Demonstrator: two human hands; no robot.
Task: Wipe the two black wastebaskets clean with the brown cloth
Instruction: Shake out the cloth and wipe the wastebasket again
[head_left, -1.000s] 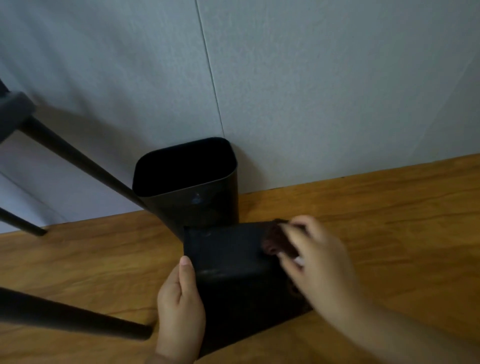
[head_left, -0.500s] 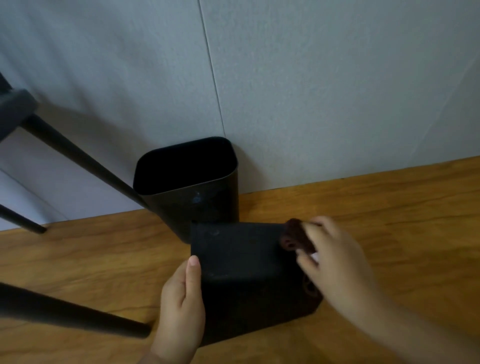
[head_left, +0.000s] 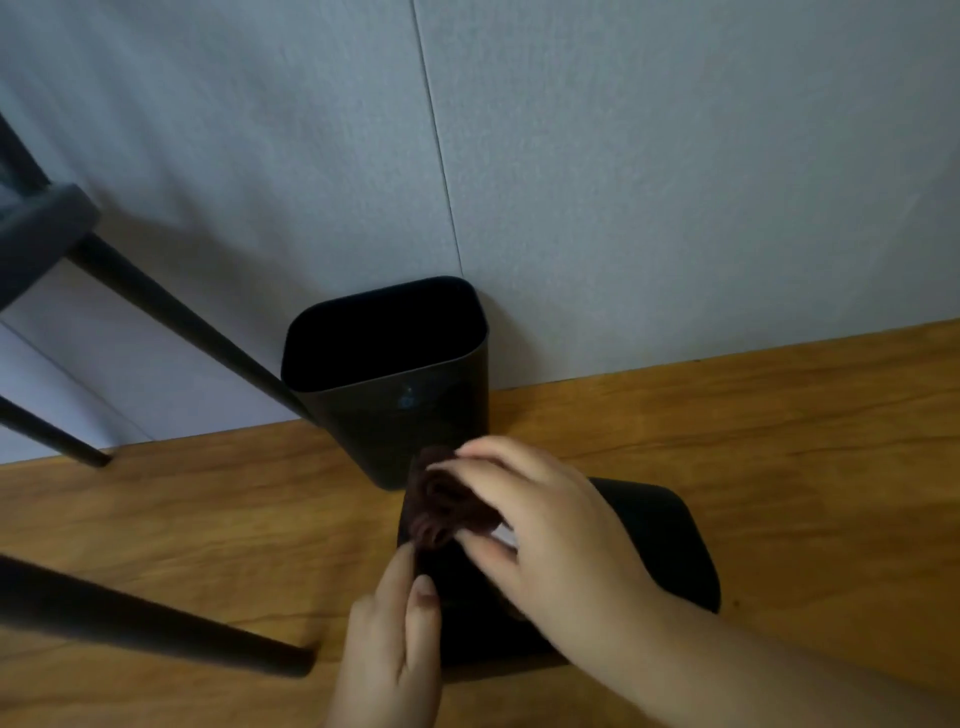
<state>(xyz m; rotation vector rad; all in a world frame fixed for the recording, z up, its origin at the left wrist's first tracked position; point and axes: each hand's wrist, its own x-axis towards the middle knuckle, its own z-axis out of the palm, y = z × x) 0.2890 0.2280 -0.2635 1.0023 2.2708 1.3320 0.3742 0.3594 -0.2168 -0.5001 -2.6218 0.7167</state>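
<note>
**A:** Starting at the left, black furniture legs (head_left: 171, 312) slant across the wooden floor (head_left: 156, 519), and just right of them the upright wastebasket (head_left: 395, 395) stands at the far side, against the grey wall (head_left: 623, 182), mouth open to us.

**B:** And nearer, the second wastebasket (head_left: 660, 545), lying on its side on the floor, just in front of the upright one.

**A:** Left hand (head_left: 389, 660) steadies it at its near left edge, fingers (head_left: 423, 597) lying straight and close together along the side, it seems, not curled round anything.

**B:** Right hand (head_left: 545, 525) has the brown cloth (head_left: 441, 501), bunched up, fingers pinched round it, pressing it on the tipped basket's far left corner.

**A:** So where are we in the job?

**B:** Mid-wipe on the outside of the near basket, I'd judge. How much of it is clean, I can't tell; black plastic in dim light gives nothing away.

**A:** And the upright one?

**B:** No hand on it, no cloth near its rim. It may be waiting its turn, but nothing here says whether it's been done.
</note>
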